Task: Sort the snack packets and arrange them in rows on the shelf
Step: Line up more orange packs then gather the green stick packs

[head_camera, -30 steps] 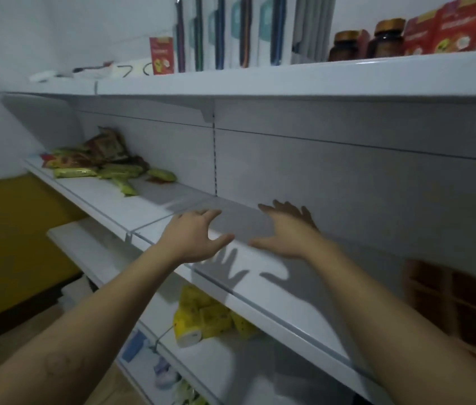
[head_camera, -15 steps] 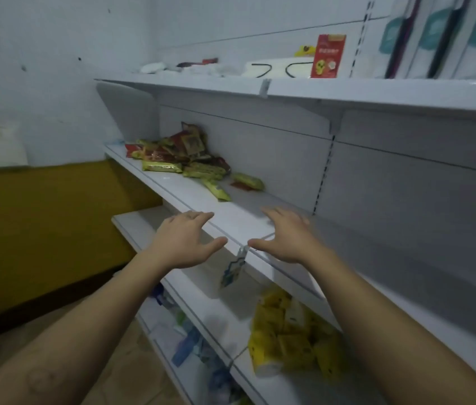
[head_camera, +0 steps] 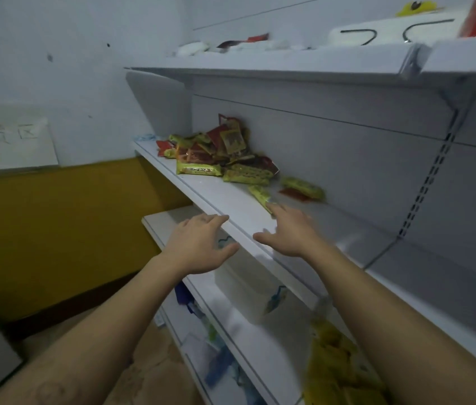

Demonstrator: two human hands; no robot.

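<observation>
The snack packets (head_camera: 219, 159), heaped unsorted at the far end of the shelf (head_camera: 230, 209), are seen much nearer than 1 second ago. The left hand (head_camera: 198, 247) is held at the shelf's front edge. The right hand (head_camera: 289, 232) is stretched over the board, perhaps touching 1 stray green packet (head_camera: 260, 195), though blur hides contact. Each grip is released and nothing is held. Sorting is judged about to begin.
</observation>
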